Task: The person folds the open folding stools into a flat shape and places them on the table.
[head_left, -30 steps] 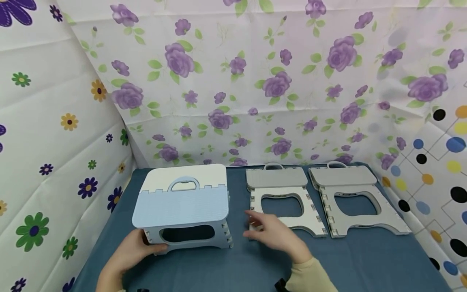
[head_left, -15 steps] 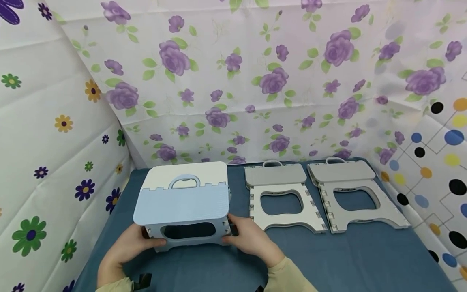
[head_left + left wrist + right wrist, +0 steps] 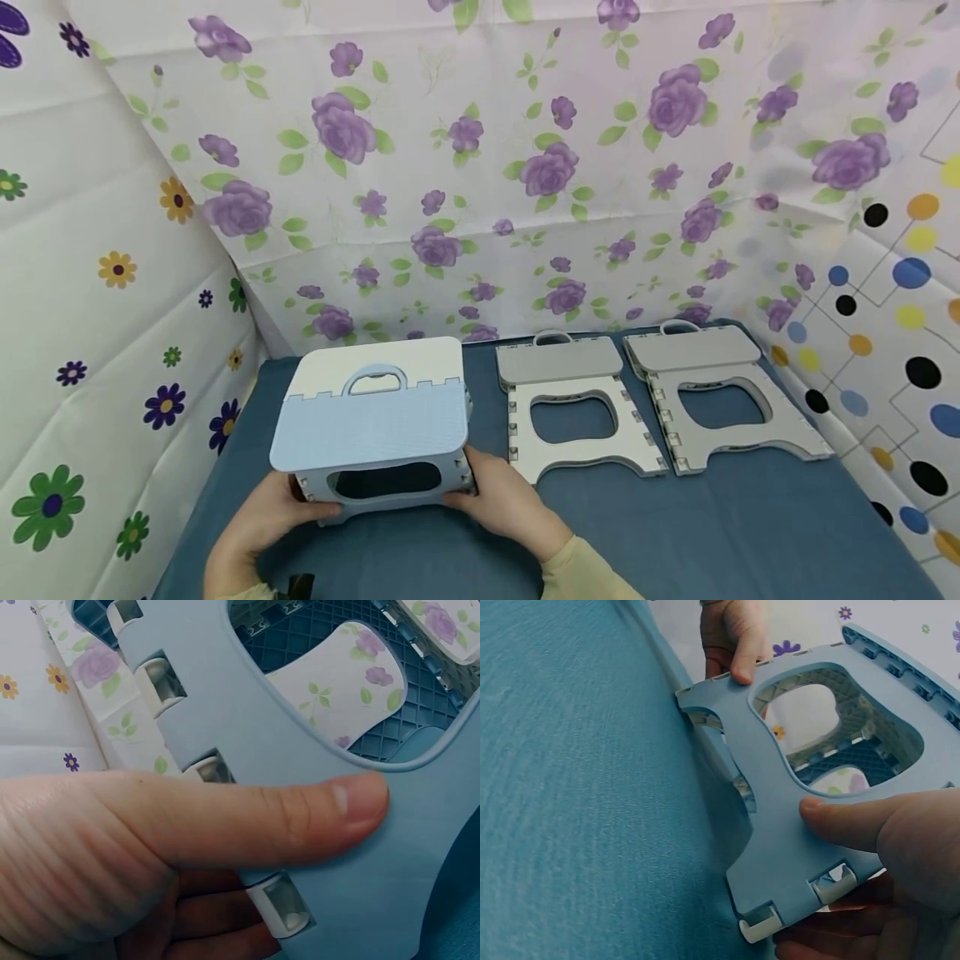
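A folding step stool stands unfolded at the left of the table, its top half white and half light blue, with a blue carry handle. My left hand grips its near left leg, thumb across the blue front panel and fingers behind the hinged edge. At the near right leg my right hand grips the same stool, thumb pressed on the panel below the oval opening and fingers curled behind. The fingers behind the panels are partly hidden.
Two folded grey-and-white step stools, one in the middle and one at the right, lie flat on the blue tablecloth. Flowered cloth hangs behind, and printed sheets close off both sides.
My right hand has come left from beside the middle folded stool and taken hold of the unfolded stool's right leg. The left hand keeps its grip. The head view has shifted slightly.
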Available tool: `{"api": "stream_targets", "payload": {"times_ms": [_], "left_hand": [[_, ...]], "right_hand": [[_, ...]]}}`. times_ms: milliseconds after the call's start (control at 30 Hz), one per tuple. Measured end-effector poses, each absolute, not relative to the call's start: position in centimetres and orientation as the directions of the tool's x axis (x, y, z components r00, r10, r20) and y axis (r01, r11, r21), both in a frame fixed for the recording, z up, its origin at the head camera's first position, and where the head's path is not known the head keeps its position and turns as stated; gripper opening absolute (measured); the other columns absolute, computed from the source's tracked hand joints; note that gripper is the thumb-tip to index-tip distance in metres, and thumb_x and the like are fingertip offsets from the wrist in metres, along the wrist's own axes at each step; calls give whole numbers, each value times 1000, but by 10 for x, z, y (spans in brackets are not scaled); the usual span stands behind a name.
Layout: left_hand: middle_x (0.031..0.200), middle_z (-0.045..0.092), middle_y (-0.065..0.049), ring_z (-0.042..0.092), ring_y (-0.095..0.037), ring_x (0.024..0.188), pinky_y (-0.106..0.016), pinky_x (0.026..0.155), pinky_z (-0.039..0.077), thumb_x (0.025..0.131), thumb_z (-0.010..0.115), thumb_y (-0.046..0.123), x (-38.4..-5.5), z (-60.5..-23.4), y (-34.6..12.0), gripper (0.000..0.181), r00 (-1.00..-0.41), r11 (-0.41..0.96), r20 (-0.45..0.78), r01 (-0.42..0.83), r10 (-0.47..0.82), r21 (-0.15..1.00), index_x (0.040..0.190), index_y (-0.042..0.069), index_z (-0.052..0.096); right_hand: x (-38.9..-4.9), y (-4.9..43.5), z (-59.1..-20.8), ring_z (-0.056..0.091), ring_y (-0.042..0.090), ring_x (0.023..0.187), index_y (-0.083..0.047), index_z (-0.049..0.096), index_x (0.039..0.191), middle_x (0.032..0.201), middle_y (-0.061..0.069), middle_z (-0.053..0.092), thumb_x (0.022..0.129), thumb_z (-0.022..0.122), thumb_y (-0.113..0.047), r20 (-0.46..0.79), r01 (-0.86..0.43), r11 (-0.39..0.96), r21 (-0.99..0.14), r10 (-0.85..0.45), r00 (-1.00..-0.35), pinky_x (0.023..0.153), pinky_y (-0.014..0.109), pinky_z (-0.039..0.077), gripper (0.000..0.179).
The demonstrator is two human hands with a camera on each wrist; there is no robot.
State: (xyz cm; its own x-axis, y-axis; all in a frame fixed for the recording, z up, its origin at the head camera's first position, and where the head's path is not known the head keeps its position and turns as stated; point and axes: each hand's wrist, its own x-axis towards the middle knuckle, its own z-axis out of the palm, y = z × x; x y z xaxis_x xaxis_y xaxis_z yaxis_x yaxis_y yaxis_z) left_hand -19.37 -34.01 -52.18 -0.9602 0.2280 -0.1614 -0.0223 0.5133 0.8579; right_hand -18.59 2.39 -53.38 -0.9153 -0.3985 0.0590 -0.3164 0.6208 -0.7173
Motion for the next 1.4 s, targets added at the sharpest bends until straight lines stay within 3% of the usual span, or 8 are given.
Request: {"api": "stream_targets", "payload": {"times_ms": [233,600,900,1400], "left_hand": [[140,56,-24,65,-30,93,-41,70,58,79,98,16,-193,-524,-338,97,-962,484,-141,-10,235,875,157,9,40],[151,46,-26,67,-31,74,-45,66,59,84,94,14,-193,-522,-339,91,-953,449,-136,1,272,894,157,12,40],[151,46,-29,65,-28,84,-44,67,58,87,91,9,-191,-525,-339,87,-944,395,-103,31,313,918,157,6,40],[145,50,-26,60,-33,104,-41,71,57,87,91,10,-192,-527,-339,86,-942,400,-86,54,323,915,156,7,40]], "right_hand": [[-186,21,-538,70,20,114,-11,64,139,127,4,73,91,88,-39,64,-296,627,-721,-365,-929,96,45,57,60],[-186,23,-539,74,14,90,-4,62,133,106,7,78,97,82,-39,48,-305,633,-712,-389,-920,75,35,60,54],[-185,24,-540,74,13,90,-5,63,132,106,6,78,97,82,-39,70,-327,617,-716,-402,-913,76,35,60,52],[-188,25,-544,74,11,93,-8,61,139,109,4,79,98,80,-37,63,-331,620,-711,-413,-908,78,35,60,54]]}}
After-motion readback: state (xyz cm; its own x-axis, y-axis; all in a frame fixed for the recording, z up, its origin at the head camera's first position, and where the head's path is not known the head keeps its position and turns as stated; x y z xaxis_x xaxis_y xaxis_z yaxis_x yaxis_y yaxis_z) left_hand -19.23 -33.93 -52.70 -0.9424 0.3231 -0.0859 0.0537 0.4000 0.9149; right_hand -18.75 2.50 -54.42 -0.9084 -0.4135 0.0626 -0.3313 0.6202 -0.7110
